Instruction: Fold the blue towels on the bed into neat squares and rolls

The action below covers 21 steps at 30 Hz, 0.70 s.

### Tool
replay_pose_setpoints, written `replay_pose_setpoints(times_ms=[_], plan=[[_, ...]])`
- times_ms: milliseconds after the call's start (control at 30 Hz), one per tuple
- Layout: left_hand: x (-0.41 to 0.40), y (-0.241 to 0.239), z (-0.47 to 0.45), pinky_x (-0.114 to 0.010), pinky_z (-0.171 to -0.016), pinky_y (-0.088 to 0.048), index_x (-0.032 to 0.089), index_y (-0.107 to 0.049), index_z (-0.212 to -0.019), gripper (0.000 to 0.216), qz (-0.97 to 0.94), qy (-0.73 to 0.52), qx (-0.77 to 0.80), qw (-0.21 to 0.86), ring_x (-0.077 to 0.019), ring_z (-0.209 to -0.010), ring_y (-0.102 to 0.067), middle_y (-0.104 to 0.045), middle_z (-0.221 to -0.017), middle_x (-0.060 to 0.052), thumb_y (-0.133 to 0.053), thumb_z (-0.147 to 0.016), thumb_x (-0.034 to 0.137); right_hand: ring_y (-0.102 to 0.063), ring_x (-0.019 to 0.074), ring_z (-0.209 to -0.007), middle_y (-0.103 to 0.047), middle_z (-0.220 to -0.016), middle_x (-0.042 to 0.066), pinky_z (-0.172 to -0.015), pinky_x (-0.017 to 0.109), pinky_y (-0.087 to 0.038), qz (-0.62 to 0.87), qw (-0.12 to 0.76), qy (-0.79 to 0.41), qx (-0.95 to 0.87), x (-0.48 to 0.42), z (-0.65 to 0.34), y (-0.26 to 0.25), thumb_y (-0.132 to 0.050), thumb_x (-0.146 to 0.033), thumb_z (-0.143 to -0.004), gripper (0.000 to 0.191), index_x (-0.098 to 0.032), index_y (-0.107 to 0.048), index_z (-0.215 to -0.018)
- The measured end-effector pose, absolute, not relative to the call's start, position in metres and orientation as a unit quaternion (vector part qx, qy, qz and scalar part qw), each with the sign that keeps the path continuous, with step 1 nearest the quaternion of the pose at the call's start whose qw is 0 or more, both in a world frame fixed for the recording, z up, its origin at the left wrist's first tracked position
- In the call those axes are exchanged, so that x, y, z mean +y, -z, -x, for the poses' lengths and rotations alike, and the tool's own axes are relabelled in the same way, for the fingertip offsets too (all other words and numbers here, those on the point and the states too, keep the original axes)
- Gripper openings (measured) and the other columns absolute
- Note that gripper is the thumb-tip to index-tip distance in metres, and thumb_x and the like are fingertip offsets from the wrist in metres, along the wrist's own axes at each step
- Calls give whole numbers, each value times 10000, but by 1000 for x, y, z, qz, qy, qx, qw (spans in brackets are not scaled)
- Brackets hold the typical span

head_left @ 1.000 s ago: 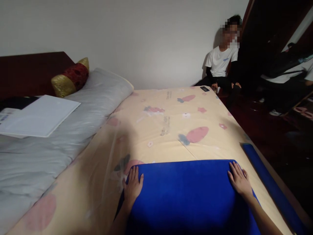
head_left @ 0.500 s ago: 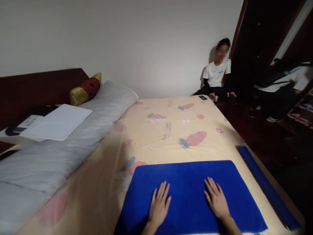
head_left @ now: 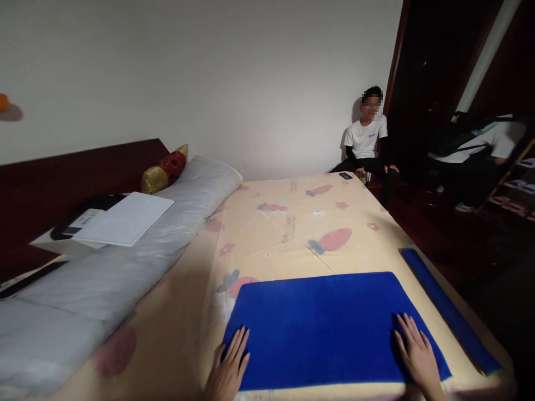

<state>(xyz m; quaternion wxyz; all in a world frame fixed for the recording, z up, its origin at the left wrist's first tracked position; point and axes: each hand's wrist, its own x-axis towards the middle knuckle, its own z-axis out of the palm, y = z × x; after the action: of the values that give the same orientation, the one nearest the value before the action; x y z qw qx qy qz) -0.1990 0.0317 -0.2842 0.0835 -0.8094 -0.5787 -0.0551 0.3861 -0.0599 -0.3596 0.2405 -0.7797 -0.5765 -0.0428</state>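
Observation:
A blue cloth [head_left: 317,328] lies spread flat on the bed, its near edge showing at the bottom of the view. On its left edge rests my left hand [head_left: 230,365], fingers stretched out and holding nothing. My right hand [head_left: 417,350] lies flat near the cloth's right edge, fingers extended, also with nothing in it. To the right of the cloth, along the bed's side, is a long narrow folded blue cloth [head_left: 447,309]; neither hand touches it.
The bed [head_left: 292,250] has a cream sheet with carrot prints. A long grey pillow [head_left: 159,250], a white board [head_left: 125,220] and a red-gold cushion [head_left: 167,170] lie along the left. A phone [head_left: 345,175] is at the far end. A seated person [head_left: 365,136] and a bending person [head_left: 472,147] are beyond.
My hands have moved apart from the middle of the blue cloth: the left to its left edge, the right toward its right edge. The view has tilted up slightly and shifted left.

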Motion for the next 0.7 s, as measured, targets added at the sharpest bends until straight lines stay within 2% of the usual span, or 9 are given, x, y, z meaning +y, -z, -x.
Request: replay_pose_setpoints(times_ms=[167,300,433,533,633,700], plan=[[26,289,205,-413,-1083,-350,351,-336,-1459,502,802,32,-592,65,-204,-1379,-382,-392,-1510,22,-333,-957,354,-384,295,-1369,-495,-1415,171,-1097,482,-344,779,282,21,-559,-70,-390,367,-251,-573,-913,684,-106,-529,-1328],[31,279,186,-422,-1063,-369,317,-348,-1460,497,796,42,-601,57,-209,-1371,-396,-417,-1497,-15,-322,-963,325,-387,296,-1366,-503,-1415,146,-1056,478,-398,754,317,-3,-575,-62,-342,343,-297,-511,-934,562,-161,-597,-1257],[37,264,123,-385,-1099,-328,291,-212,-1505,534,846,70,-527,29,-176,-1399,-344,-356,-1531,-30,-294,-979,250,-413,259,-1352,-461,-1457,59,-1034,455,-430,684,274,-100,-668,-57,-251,312,-335,-405,-955,431,-278,-602,-1268],[44,258,62,-381,-1129,-289,287,-105,-1521,586,885,78,-459,-6,-162,-1422,-293,-303,-1555,-31,-280,-971,185,-401,258,-1355,-405,-1482,37,-1031,452,-437,626,235,-148,-729,-57,-192,306,-399,-355,-928,444,-307,-531,-1349],[56,262,6,-414,-1147,-266,270,-43,-1526,615,897,74,-435,-40,-166,-1443,-236,-245,-1578,-30,-283,-966,184,-463,292,-1304,-449,-1434,77,-987,426,-477,583,222,-124,-772,-62,-153,320,-521,-292,-830,515,-271,-548,-1344],[66,268,-22,-447,-1154,-250,263,-37,-1529,622,898,69,-429,-63,-184,-1452,-214,-225,-1586,-32,-309,-971,235,-534,293,-1239,-534,-1361,81,-972,413,-486,598,260,-75,-754,-71,-135,331,-537,-211,-798,502,-291,-599,-1290]])
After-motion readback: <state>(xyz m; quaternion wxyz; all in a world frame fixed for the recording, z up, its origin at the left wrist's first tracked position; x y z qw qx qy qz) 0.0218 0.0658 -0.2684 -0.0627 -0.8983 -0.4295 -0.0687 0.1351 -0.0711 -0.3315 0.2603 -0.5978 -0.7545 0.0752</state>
